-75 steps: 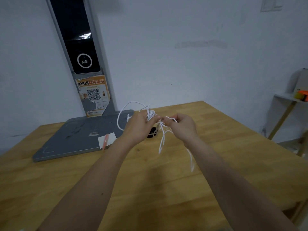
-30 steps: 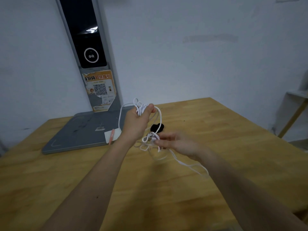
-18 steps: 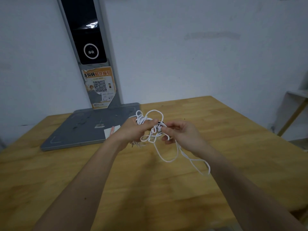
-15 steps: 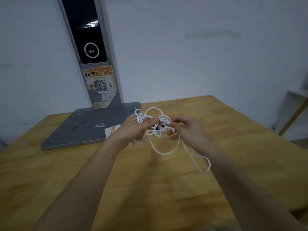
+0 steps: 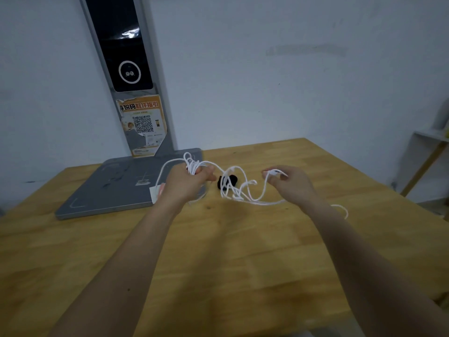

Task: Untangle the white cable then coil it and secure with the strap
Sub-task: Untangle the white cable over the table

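The white cable (image 5: 245, 190) hangs in tangled loops between my two hands above the wooden table (image 5: 230, 251). My left hand (image 5: 187, 183) grips a bunch of its loops, which stick up above the fist. My right hand (image 5: 291, 183) pinches one strand near a white end piece, held out to the right. A slack loop trails behind my right forearm onto the table. A small black strap (image 5: 229, 180) lies on the table behind the hanging loops, partly hidden by them.
A grey flat base (image 5: 116, 186) with a tall upright post (image 5: 128, 76) carrying a screen and a QR sticker stands at the back left. A white card (image 5: 154, 192) lies at the base's edge. A shelf (image 5: 432, 142) stands at the far right.
My hands, close together half a second ago, have moved apart. The right hand pulled its strand out to the right, stretching the tangle, and the black strap now shows between them.
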